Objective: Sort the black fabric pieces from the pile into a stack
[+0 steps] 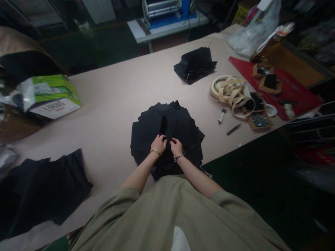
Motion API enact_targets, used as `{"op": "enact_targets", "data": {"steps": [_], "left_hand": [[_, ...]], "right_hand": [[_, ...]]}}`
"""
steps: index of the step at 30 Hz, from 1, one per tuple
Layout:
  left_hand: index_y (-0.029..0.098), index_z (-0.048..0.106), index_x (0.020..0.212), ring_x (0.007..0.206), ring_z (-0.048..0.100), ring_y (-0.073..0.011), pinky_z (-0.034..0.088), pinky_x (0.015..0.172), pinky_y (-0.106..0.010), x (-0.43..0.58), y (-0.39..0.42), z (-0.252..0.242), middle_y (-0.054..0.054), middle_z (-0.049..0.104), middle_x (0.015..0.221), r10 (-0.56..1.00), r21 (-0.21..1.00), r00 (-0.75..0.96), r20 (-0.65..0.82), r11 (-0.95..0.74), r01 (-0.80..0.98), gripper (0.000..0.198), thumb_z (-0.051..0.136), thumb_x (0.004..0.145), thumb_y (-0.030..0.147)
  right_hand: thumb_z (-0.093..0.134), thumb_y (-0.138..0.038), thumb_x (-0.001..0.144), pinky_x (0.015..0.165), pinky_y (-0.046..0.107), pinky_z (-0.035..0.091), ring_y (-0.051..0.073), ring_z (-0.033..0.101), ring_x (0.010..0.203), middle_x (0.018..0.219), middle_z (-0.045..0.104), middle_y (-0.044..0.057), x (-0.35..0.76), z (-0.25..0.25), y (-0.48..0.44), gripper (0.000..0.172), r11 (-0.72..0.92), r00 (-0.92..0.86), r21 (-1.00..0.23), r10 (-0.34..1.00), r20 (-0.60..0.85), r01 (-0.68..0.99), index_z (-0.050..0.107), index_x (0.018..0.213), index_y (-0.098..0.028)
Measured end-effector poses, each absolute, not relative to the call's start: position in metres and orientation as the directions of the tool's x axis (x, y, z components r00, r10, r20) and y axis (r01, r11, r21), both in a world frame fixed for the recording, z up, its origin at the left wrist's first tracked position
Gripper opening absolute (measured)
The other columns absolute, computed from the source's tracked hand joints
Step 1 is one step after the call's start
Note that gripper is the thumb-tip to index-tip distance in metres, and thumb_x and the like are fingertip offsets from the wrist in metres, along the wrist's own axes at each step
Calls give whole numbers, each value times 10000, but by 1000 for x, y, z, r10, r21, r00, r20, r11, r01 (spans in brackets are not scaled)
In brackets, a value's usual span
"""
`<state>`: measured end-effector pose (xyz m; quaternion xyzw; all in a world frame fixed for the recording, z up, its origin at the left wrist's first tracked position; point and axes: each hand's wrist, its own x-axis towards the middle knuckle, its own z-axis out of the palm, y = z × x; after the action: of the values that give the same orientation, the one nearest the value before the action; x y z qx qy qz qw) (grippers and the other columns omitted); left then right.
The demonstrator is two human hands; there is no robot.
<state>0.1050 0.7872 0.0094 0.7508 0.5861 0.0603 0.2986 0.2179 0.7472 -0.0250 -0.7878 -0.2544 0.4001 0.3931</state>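
Note:
A round, overlapping pile of black fabric-like pieces (146, 127) lies in front of me near the table's front edge. My left hand (159, 144) is closed, thumb and fingers pinched at the lower end of a glossy black strip (163, 124) on top of the pile. Just to the right, my right hand (176, 147) is also closed, pinching at a dull black flat piece (171, 128). Black on black hides exactly where these pieces begin and end. Both wrists wear bracelets.
Another black stack (196, 62) sits at the table's far side. Coiled tan tape (230, 91), a small blade-like tool (233, 129) and a tray of small metal parts (259, 120) lie right. At left are a green-and-white box (54, 96) and more black sheets (52, 188).

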Motion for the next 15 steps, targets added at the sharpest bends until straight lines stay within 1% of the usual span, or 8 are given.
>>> {"op": "enact_targets", "data": {"steps": [2,4,6,8,10,12,13,15], "left_hand": [[186,635,1224,1063,622,-265,487,920,-355,104,788,6,-143,594,1211,924,562,287,-253,-102,821,380,546,915,387],[175,640,1216,1072,617,-261,476,942,-351,103,789,3,-143,599,1205,925,600,284,-251,-81,796,408,573,898,422],[169,650,1197,1075,616,-254,470,955,-347,102,790,1,-137,612,1188,929,635,276,-249,-59,771,431,586,886,461],[167,663,1163,1075,617,-239,465,965,-336,101,791,-2,-125,631,1166,937,667,251,-243,-27,745,430,605,873,479],[172,680,1115,1078,618,-220,456,974,-319,101,793,-5,-110,654,1140,946,689,221,-239,5,725,374,619,869,447],[181,692,1070,1067,622,-205,455,963,-302,102,795,-7,-96,675,1107,950,688,201,-238,19,725,293,607,882,388],[186,697,1044,1052,627,-201,457,950,-296,102,796,-8,-90,684,1084,951,675,197,-239,17,737,254,579,900,358],[191,700,985,1008,640,-198,464,918,-294,102,797,-9,-91,697,1029,951,622,192,-240,-1,783,244,491,944,311]], "right_hand": [[580,-206,804,973,363,496,220,669,1056,1146,716,137,220,-25,748,317,-569,525,-806,742,-416,164,699,1090,-139],[562,-205,819,955,351,501,218,671,1036,1120,722,131,222,-26,748,304,-583,504,-784,754,-422,215,709,1075,-137],[552,-190,824,936,343,505,216,673,1001,1051,733,109,222,-26,748,268,-588,493,-777,756,-430,224,728,1022,-151],[569,-161,807,974,346,478,219,652,1031,1043,719,91,220,-26,746,234,-574,475,-776,776,-415,261,748,957,-178],[600,-134,781,1057,364,414,241,594,1146,1155,661,102,216,-26,740,222,-542,435,-753,819,-374,374,764,918,-196],[618,-130,774,1116,389,353,270,514,1256,1288,563,118,213,-26,733,235,-491,371,-716,866,-336,496,772,936,-204],[619,-140,780,1128,401,340,279,486,1286,1322,524,123,211,-27,729,251,-466,343,-706,882,-323,534,769,970,-210],[620,-167,793,1126,413,347,280,475,1292,1331,496,131,209,-28,724,335,-441,338,-715,894,-296,542,733,1105,-218]]}}
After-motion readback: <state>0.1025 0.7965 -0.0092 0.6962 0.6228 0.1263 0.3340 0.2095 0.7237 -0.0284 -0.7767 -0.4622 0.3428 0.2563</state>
